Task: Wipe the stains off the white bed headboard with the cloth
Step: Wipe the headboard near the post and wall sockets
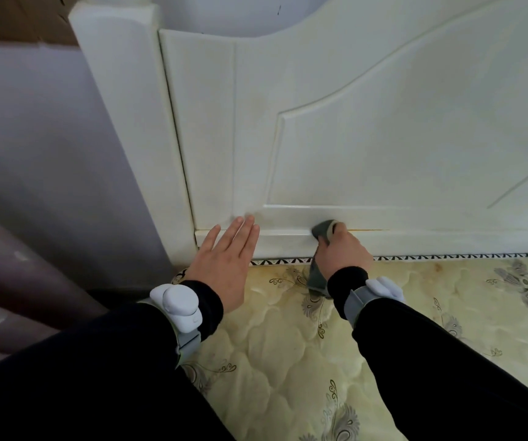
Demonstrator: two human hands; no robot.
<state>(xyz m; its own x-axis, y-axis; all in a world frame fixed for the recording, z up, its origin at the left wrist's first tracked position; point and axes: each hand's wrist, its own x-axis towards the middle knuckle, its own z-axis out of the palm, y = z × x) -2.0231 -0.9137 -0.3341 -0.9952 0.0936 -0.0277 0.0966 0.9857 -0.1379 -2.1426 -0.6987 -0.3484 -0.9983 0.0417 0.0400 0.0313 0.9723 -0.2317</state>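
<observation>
White gloss covers the headboard (pixel 383 138), which stands upright with its long axis running left to right, its top edge curving up toward the right. Raised mouldings frame a panel. Faint yellowish smears mark the left strip, and a thin yellow stain (pixel 369 230) lies along the groove above the bottom rail, just right of the cloth. A cream quilted mattress (pixel 288 345) with grey floral print butts against that rail, a patterned trim at the seam. A pale lilac wall (pixel 49 122) stands to the left, and a square post (pixel 122 90) ends the headboard on that side.

The left hand (pixel 224 265) lies flat, fingers straight and together, tips against the bottom rail near the post; its grip is wide open and holds nothing. The right hand (pixel 342 253) has its grip curled tight round a grey cloth (pixel 321 229), pressing the wad into the groove; the cloth's tail hangs below the wrist to the mattress. White trackers (pixel 178 303) are strapped on both wrists over black sleeves.
</observation>
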